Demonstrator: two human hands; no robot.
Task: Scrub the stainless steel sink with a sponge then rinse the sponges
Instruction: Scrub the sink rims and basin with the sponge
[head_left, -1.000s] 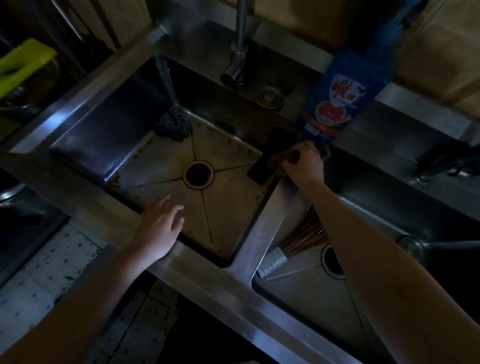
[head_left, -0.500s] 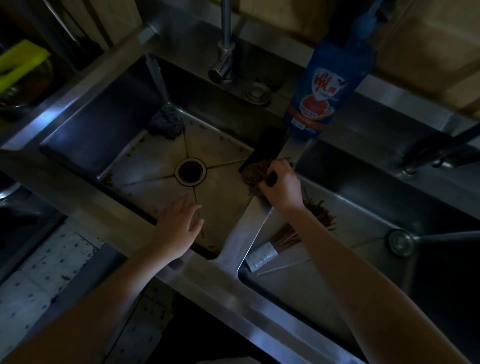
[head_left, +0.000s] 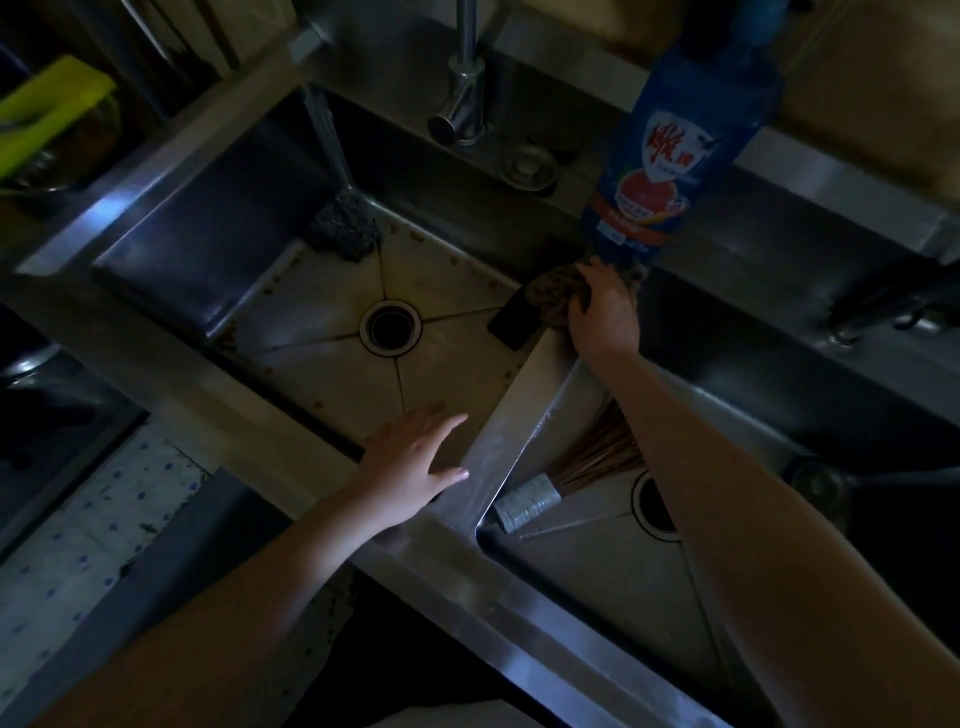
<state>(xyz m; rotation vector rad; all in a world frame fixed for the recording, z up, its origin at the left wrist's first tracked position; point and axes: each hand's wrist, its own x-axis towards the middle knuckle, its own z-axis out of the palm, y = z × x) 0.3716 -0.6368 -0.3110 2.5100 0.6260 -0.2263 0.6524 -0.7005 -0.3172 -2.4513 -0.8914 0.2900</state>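
1. Nearest the camera: two bare forearms reach in over the front rim of a dim double stainless steel sink (head_left: 291, 405).
2. Left hand (head_left: 415, 462) lies flat, fingers spread & holding nothing, on the near end of the divider (head_left: 498, 441) btwn the two basins.
3. Right basin, under the right arm: a bundled stick brush (head_left: 571, 478) beside its drain.
4. Mid-distance: right hand (head_left: 602, 306) is curled tight round a crumpled brownish sponge/cloth (head_left: 550, 293), pressed on the far end of the divider, w/ part of it sticking out left of the fingers.
5. Just left of that, a dark flat object (head_left: 514, 325) leans in the left basin; can't tell what it is.
6. Left basin floor looks stained around the drain (head_left: 389, 327).
7. Far corner: water stream (head_left: 327, 140) falls onto a dark scourer (head_left: 343, 228).
8. Back ledge: faucet (head_left: 462, 93) & a blue detergent bottle (head_left: 680, 140), just behind the right hand.
9. Judged step: scrubbing underway on the divider. Next prob needs firm strokes down into the stained left basin; rinsing not yet done.
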